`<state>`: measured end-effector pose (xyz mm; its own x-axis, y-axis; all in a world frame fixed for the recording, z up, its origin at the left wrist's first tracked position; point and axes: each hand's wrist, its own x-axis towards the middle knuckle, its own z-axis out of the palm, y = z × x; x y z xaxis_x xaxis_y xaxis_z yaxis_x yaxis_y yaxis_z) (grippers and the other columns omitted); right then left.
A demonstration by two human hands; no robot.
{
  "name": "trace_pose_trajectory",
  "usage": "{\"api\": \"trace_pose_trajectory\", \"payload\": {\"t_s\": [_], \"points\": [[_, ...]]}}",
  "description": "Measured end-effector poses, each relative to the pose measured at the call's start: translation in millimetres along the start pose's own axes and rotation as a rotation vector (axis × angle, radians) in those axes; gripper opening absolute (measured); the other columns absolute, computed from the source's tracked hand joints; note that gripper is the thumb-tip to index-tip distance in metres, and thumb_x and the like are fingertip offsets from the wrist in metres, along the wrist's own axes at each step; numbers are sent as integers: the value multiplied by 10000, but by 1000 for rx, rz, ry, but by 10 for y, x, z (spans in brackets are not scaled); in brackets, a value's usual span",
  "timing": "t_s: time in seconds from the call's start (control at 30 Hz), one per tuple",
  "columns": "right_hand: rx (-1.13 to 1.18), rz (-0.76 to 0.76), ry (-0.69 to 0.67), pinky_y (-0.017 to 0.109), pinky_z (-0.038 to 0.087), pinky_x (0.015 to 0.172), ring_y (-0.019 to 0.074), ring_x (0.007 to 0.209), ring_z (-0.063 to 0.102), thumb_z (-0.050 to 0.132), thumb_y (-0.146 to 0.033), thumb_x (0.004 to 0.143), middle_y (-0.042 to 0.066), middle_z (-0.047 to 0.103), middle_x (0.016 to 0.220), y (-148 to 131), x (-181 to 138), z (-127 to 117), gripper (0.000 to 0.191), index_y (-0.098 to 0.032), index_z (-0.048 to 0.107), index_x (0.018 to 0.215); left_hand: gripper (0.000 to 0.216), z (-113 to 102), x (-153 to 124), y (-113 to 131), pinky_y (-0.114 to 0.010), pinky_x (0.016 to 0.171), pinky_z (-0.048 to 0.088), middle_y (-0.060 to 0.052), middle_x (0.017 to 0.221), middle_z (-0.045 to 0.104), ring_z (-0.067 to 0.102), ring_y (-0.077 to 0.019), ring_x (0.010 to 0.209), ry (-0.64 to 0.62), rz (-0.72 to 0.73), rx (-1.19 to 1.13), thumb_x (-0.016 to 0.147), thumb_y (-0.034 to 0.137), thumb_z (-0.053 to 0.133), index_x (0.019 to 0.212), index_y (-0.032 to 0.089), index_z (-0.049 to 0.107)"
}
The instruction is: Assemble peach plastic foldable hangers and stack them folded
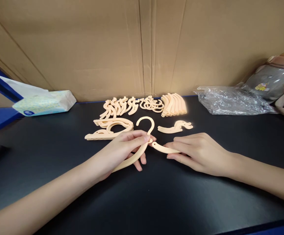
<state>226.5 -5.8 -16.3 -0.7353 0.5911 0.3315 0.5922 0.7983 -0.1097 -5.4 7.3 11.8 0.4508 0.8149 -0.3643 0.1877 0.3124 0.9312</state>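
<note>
My left hand (129, 147) pinches a cream plastic hanger hook (152, 124) together with a curved hanger arm (132, 159) at their joint. My right hand (198, 151) is closed around a second curved hanger arm (163, 149), whose holed end points left. That end sits close beside the joint in my left hand; I cannot tell whether they touch. Just beyond my left hand lie stacked folded hangers (102, 134). Beyond my right hand are a loose curved arm (168, 129) and a wavy connecting piece (182, 124).
Along the back lie several wavy pieces (119, 106), a heap of hooks (151, 104) and a row of curved arms (173, 104). A tissue pack (46, 102) stands at left. Clear plastic bags (232, 99) and a grey bag (274, 81) are at right, against a cardboard wall (95, 49).
</note>
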Motion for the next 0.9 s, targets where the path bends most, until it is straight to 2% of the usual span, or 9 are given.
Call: {"api": "trace_pose_trajectory", "payload": {"t_s": [0.13, 0.27, 0.47, 0.67, 0.9], "points": [[-116, -53, 85, 244, 367, 572, 110, 591, 568, 450, -323, 981, -18, 598, 679, 0, -12, 18, 264, -164, 659, 999, 313, -22, -6, -7, -133, 436, 480, 12, 510, 592, 542, -80, 440, -29, -26, 27, 896, 415, 589, 1050, 166, 698], [-263, -109, 175, 256, 364, 559, 107, 555, 537, 456, -309, 978, -23, 577, 633, -21, -2, 28, 269, -165, 683, 982, 362, -52, -3, -24, -120, 474, 488, -4, 525, 623, 559, -77, 472, -78, -45, 47, 900, 432, 584, 1126, 170, 691], [-321, -91, 219, 251, 372, 559, 99, 560, 546, 499, -284, 961, -27, 588, 631, -61, -5, 34, 234, -158, 696, 979, 293, -87, 17, -40, -152, 536, 537, -26, 664, 664, 614, -112, 620, -112, -53, -6, 892, 372, 609, 1090, 185, 716], [-373, -95, 230, 250, 351, 544, 94, 541, 535, 471, -262, 974, -25, 582, 610, -81, -13, 29, 252, -152, 692, 921, 299, -80, 22, -28, -158, 537, 532, -47, 678, 672, 609, -115, 602, -141, -77, 28, 898, 390, 592, 1032, 167, 739], [-371, -124, 233, 262, 323, 540, 98, 533, 499, 481, -203, 963, -40, 567, 602, -88, -20, 22, 200, -176, 679, 975, 208, -68, 30, -34, -159, 572, 542, -50, 831, 708, 640, -133, 739, -130, -47, 11, 875, 339, 634, 964, 191, 749]]}}
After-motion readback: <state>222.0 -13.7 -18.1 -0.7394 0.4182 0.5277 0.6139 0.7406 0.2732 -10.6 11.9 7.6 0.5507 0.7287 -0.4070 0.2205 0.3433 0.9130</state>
